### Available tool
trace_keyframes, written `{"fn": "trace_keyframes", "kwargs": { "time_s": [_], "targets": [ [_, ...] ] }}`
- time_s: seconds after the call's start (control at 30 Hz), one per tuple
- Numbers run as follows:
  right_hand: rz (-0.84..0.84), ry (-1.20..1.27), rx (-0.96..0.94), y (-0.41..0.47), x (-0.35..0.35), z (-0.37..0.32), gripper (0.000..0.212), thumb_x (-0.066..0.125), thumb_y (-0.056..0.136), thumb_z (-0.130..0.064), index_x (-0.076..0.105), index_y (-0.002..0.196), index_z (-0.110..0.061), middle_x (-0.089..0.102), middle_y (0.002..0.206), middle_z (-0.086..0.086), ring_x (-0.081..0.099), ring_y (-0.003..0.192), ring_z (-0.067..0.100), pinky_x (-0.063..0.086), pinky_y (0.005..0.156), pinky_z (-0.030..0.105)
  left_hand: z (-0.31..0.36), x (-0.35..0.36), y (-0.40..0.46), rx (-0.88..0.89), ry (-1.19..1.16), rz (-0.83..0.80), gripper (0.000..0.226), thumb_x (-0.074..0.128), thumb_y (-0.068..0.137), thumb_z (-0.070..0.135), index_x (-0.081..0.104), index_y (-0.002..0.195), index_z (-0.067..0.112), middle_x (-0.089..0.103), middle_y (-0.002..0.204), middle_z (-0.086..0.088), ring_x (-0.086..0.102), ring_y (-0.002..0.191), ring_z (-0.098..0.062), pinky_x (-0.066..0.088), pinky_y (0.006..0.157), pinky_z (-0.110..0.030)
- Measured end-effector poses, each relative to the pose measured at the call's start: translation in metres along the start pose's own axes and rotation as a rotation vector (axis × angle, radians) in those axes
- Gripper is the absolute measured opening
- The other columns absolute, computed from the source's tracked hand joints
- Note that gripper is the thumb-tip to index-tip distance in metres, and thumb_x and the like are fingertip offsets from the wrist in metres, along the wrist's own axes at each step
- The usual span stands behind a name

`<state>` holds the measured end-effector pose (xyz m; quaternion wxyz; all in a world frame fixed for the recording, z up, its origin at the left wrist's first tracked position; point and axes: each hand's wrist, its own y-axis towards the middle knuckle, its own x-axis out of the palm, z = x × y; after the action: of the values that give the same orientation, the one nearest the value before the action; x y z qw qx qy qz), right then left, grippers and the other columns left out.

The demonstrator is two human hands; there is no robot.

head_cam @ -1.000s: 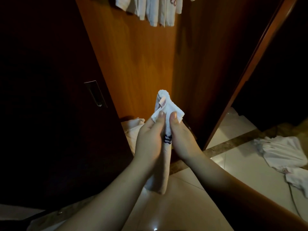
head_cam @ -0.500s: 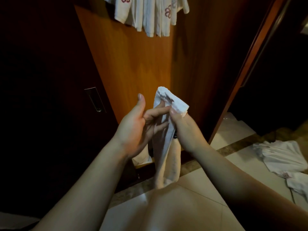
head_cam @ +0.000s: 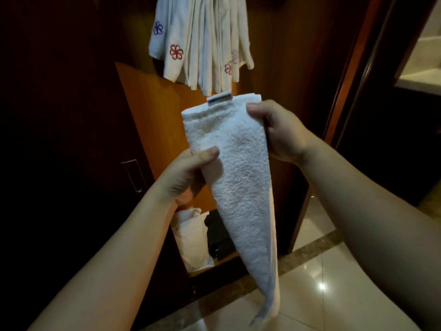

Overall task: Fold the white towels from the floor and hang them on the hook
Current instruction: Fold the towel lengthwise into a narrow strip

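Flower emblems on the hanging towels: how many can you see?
4. A blue flower far left, a red flower just below it, a faint flower and a pink flower at right. Folds may hide others.

A home: wooden wardrobe (head_cam: 167,130), tiled floor (head_cam: 334,295), hanging towels (head_cam: 202,44).

Both bare forearms reach forward from the near edge. The left hand (head_cam: 188,174) sits lower, thumb laid across the folded towel's (head_cam: 238,168) left edge, fingers curled behind. The right hand (head_cam: 278,130) is higher and farther, pinching its upper right corner.
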<state>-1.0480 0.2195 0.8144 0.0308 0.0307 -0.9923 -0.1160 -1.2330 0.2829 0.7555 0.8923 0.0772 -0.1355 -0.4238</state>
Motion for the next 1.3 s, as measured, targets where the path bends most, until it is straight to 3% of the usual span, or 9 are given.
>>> {"fn": "trace_keyframes", "kwargs": {
  "time_s": [0.13,0.2,0.33,0.5,0.67,0.83,1.03,1.17,1.3],
  "targets": [
    [-0.031,0.232,-0.064,0.003,-0.011,-0.005,0.038,0.050,0.095,-0.045,0.079,0.109,-0.024,0.075,0.107,0.004,0.070,0.104,0.018,0.057,0.090,0.033,0.021,0.022,0.014,0.045,-0.059,0.052,0.028,0.079,0.080,0.032,0.079,0.107,0.025,0.074,0.117,-0.006,0.071,0.109,-0.025,0.057,0.085,-0.033],
    [-0.002,0.415,0.028,0.003,-0.021,0.019,0.061,0.040,0.096,-0.064,0.071,0.126,-0.020,0.068,0.129,0.013,0.063,0.122,0.027,0.048,0.106,0.045,0.030,0.028,0.020,0.039,-0.086,0.103,0.020,0.076,0.083,0.024,0.081,0.101,0.020,0.075,0.111,-0.009,0.072,0.104,-0.027,0.058,0.082,-0.034],
    [0.048,0.441,0.322,-0.008,-0.021,0.096,0.064,0.049,0.091,-0.067,0.077,0.111,-0.013,0.072,0.117,0.015,0.070,0.105,0.027,0.056,0.091,0.040,0.053,0.037,0.028,-0.012,-0.045,0.239,0.024,0.073,0.086,0.022,0.073,0.108,0.013,0.077,0.106,-0.011,0.074,0.098,-0.028,0.061,0.074,-0.036],
    [-0.082,0.523,0.411,-0.023,-0.019,0.138,0.102,0.056,0.071,-0.087,0.064,0.134,-0.007,0.061,0.137,0.019,0.057,0.129,0.034,0.046,0.107,0.048,0.075,0.036,0.039,-0.026,0.051,0.462,0.022,0.075,0.089,0.026,0.071,0.106,0.014,0.079,0.092,-0.006,0.077,0.085,-0.024,0.062,0.073,-0.041],
    [-0.050,0.095,0.307,-0.024,-0.004,0.149,0.085,0.088,0.056,-0.067,0.066,0.114,-0.011,0.076,0.107,0.002,0.072,0.101,0.016,0.057,0.089,0.034,0.089,0.025,0.041,-0.040,0.110,0.564,0.017,0.073,0.091,0.027,0.069,0.102,0.014,0.078,0.082,0.000,0.076,0.074,-0.018,0.059,0.060,-0.032],
    [-0.017,-0.363,0.213,-0.022,0.004,0.134,0.041,0.070,0.085,-0.046,0.063,0.123,-0.033,0.073,0.116,-0.015,0.070,0.106,0.005,0.054,0.097,0.039,0.101,0.017,0.045,-0.051,0.170,0.631,0.012,0.074,0.091,0.028,0.067,0.092,0.018,0.079,0.088,-0.001,0.075,0.077,-0.020,0.060,0.066,-0.032],
    [0.010,-0.170,0.209,-0.015,-0.008,0.130,0.040,0.062,0.078,-0.026,0.068,0.117,-0.017,0.075,0.100,-0.001,0.069,0.091,0.021,0.051,0.075,0.031,0.115,0.008,0.053,-0.123,0.222,0.536,0.015,0.077,0.088,0.029,0.073,0.098,0.017,0.079,0.088,0.001,0.076,0.086,-0.017,0.060,0.073,-0.031],
    [0.037,0.194,0.260,-0.008,-0.023,0.127,0.068,0.074,0.058,-0.017,0.063,0.120,0.009,0.065,0.105,0.020,0.057,0.092,0.036,0.044,0.072,0.036,0.125,0.008,0.065,-0.133,0.179,0.534,0.025,0.077,0.087,0.025,0.068,0.107,0.014,0.079,0.086,-0.002,0.077,0.081,-0.020,0.060,0.070,-0.035],
    [-0.213,0.175,0.444,-0.014,-0.033,0.120,0.062,0.095,0.051,-0.030,0.078,0.107,-0.009,0.077,0.105,0.008,0.073,0.097,0.021,0.058,0.083,0.032,0.132,0.011,0.081,-0.145,0.139,0.558,0.024,0.075,0.088,0.018,0.064,0.108,0.010,0.078,0.084,-0.007,0.077,0.078,-0.026,0.063,0.068,-0.041]
  ]
}}
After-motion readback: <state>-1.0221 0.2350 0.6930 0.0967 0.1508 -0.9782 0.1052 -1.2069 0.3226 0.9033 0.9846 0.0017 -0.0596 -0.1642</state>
